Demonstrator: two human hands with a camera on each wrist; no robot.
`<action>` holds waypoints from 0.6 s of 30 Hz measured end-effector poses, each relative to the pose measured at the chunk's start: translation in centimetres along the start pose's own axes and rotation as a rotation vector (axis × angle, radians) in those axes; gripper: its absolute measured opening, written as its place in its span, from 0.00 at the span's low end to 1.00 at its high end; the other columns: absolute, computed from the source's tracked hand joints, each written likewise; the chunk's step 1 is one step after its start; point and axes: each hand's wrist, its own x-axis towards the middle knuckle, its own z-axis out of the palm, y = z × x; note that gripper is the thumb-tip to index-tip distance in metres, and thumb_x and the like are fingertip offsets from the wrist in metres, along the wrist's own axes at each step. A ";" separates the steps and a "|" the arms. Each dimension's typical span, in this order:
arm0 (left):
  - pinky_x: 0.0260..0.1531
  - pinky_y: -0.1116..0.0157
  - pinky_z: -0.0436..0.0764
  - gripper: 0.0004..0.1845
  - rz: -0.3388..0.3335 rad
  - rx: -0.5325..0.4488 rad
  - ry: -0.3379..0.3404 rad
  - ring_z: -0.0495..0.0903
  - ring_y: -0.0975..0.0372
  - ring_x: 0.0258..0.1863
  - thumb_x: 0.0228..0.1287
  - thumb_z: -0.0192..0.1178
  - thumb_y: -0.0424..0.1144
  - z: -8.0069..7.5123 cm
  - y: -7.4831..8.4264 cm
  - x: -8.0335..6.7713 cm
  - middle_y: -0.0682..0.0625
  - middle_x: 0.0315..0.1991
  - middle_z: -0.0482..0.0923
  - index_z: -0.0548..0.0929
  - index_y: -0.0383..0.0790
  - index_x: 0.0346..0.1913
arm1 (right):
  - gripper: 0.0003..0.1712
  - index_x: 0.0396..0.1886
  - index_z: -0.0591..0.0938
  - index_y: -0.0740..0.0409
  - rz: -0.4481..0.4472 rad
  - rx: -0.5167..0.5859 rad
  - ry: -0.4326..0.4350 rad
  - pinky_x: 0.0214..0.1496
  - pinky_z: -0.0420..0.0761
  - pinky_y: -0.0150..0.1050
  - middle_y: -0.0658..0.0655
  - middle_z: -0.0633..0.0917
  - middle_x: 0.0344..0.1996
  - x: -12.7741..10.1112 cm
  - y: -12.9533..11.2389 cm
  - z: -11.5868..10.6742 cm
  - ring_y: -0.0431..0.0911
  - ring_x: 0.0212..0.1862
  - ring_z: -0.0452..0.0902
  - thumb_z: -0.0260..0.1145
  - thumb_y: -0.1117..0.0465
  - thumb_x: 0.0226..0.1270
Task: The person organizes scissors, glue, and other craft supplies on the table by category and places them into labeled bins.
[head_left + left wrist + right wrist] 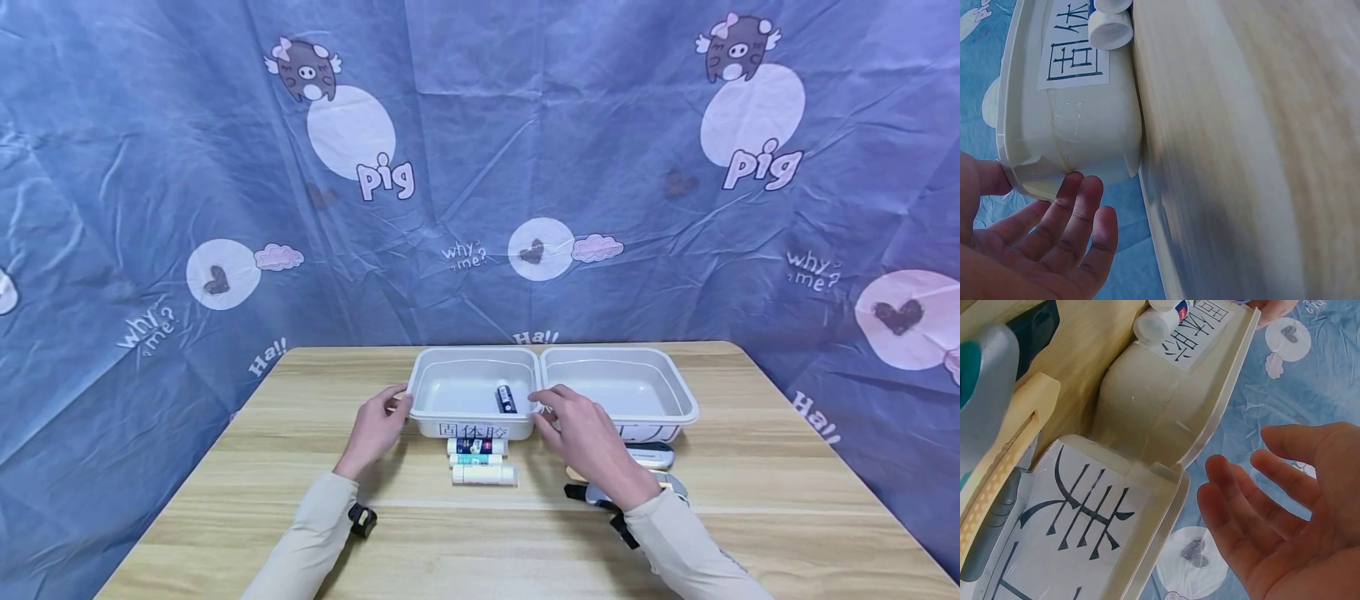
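Two white plastic bins stand side by side on the wooden table. The left bin [472, 354] [1091, 131] carries a paper label [1075, 53] and holds one dark glue stick [506, 397]. My left hand [378, 425] [1054, 244] is open at that bin's front left corner, its thumb against the rim. My right hand [581, 433] [1272, 506] hovers open, fingers spread, at the front rims where the left bin [1166, 394] meets the right bin [675, 379] [1104, 512]. Neither hand holds anything.
Three glue sticks [480, 460] [1154, 325] lie in a stack in front of the left bin. Utility knives [651, 454] [991, 381] lie before the right bin, partly under my right wrist. A blue printed cloth hangs behind the table.
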 end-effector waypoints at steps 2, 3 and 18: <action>0.34 0.65 0.81 0.20 0.003 0.002 -0.001 0.87 0.47 0.34 0.76 0.58 0.38 0.0 0.0 0.0 0.42 0.35 0.88 0.80 0.31 0.64 | 0.15 0.53 0.87 0.56 0.003 0.005 -0.002 0.38 0.86 0.43 0.55 0.88 0.46 0.0 0.0 0.0 0.42 0.37 0.87 0.71 0.61 0.68; 0.34 0.65 0.81 0.20 0.005 0.002 -0.001 0.87 0.47 0.34 0.76 0.58 0.38 0.0 0.0 0.0 0.42 0.35 0.88 0.80 0.31 0.64 | 0.15 0.53 0.86 0.56 0.005 0.006 -0.002 0.38 0.86 0.43 0.56 0.88 0.46 0.0 0.0 0.0 0.42 0.37 0.87 0.71 0.61 0.68; 0.34 0.64 0.81 0.20 0.001 0.001 -0.003 0.87 0.47 0.35 0.76 0.58 0.38 0.0 0.0 -0.1 0.42 0.36 0.88 0.80 0.32 0.64 | 0.11 0.47 0.88 0.56 -0.054 -0.046 -0.008 0.37 0.84 0.40 0.51 0.88 0.38 -0.2 -0.4 0.5 0.41 0.33 0.83 0.73 0.62 0.65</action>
